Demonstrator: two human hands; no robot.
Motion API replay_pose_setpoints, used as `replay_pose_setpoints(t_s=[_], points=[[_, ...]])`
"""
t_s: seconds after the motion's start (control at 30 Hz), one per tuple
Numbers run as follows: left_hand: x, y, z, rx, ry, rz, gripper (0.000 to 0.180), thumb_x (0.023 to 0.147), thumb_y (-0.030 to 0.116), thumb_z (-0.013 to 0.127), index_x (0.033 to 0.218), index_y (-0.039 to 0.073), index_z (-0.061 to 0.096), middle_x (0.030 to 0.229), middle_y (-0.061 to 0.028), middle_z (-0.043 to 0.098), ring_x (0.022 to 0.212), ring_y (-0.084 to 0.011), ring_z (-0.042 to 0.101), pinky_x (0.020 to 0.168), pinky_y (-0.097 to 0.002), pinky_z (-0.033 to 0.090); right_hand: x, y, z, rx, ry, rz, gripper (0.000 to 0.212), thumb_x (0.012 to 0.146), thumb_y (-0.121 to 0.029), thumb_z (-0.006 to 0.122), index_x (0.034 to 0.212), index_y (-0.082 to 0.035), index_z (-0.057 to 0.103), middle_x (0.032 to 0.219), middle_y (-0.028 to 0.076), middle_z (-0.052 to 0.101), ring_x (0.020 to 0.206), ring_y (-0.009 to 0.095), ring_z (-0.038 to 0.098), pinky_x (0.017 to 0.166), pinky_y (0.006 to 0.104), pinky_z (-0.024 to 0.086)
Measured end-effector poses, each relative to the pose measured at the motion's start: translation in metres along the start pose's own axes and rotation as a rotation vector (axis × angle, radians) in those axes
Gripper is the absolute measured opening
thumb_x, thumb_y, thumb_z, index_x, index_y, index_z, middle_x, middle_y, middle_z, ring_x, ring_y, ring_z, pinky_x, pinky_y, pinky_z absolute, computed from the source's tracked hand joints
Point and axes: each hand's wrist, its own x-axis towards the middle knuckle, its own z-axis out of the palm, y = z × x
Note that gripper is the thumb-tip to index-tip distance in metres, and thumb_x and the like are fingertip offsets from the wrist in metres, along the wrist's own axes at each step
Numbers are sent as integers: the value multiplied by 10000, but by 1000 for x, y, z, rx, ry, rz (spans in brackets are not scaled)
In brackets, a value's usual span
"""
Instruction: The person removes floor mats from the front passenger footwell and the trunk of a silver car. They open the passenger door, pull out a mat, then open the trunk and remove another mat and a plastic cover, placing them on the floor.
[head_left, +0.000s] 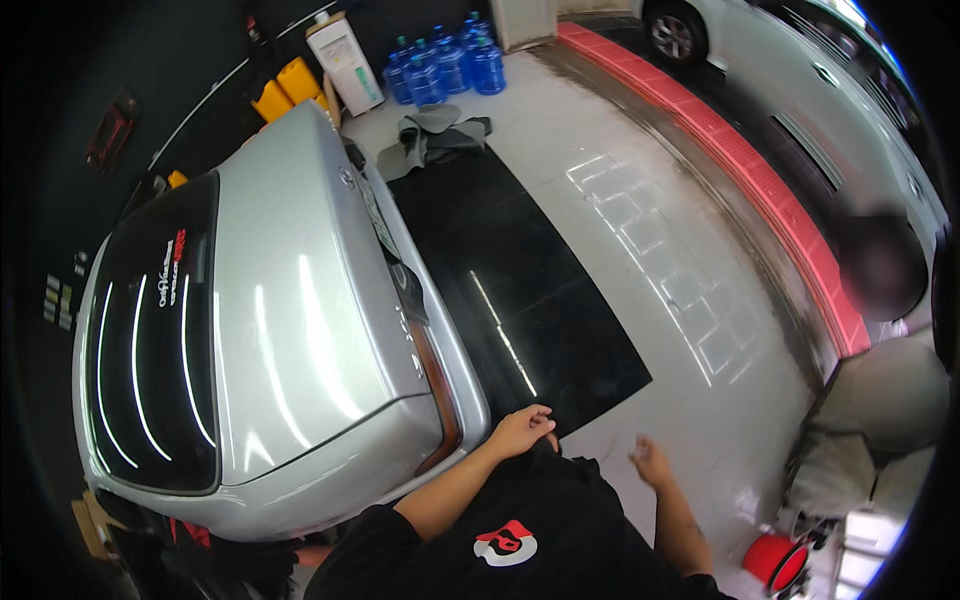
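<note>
At the left edge of the black mat [545,310], the silver car [290,300] could be scuffed if its rear corner [474,405] were brushed by the left hand [523,431], whose grip cannot be told, while the right hand [652,463], grip released, is seen beyond the mat's near edge.

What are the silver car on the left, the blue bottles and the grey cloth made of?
Car: probably painted metal, glossy; lights make bright streaks on it. Its dark rear window looks like smooth, shiny glass.
Bottles: likely see-through plastic; light seems to pass through the blue.
Cloth: looks like dull, soft fabric, because it lies crumpled in folds; I can't tell which kind.
</note>
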Motion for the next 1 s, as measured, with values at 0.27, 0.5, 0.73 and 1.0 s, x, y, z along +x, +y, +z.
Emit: replay_pose_setpoints(t_s=[0.27,0.5,0.73,1.0], points=[[114,79,-58,-439,202,-163,405,996,239,690,1342,41,623,1103,-47,712,1017,-128,665,915,-278,517,9,213,-59,93,-409,690,745,835,-394,838,1433,-59,546,1208,165,724,1137,274,687,961,398,561],[183,81,-147,-854,760,-225,438,967,267,698,1349,76,604,1142,-22,701,962,-98,636,824,-251,482,306,171,-219,-562,-384,603,769,872,-381,819,1444,8,482,1310,225,669,1232,312,638,1056,440,513],[239,73,-291,-1513,1383,306,633,1022,306,617,1563,88,372,1592,-48,399,1440,-267,412,1164,-395,327,627,-281,-263,-205,83,-522,577,913,-214,700,1430,-7,548,1394,216,619,1284,369,602,1079,420,474],[269,77,-377,-2106,1670,747,842,932,235,720,1606,33,258,1669,-60,273,1494,-228,327,1141,-439,334,617,-567,-169,-57,-405,-882,541,932,-215,722,1428,-60,573,1327,147,665,1138,252,653,979,381,530]])
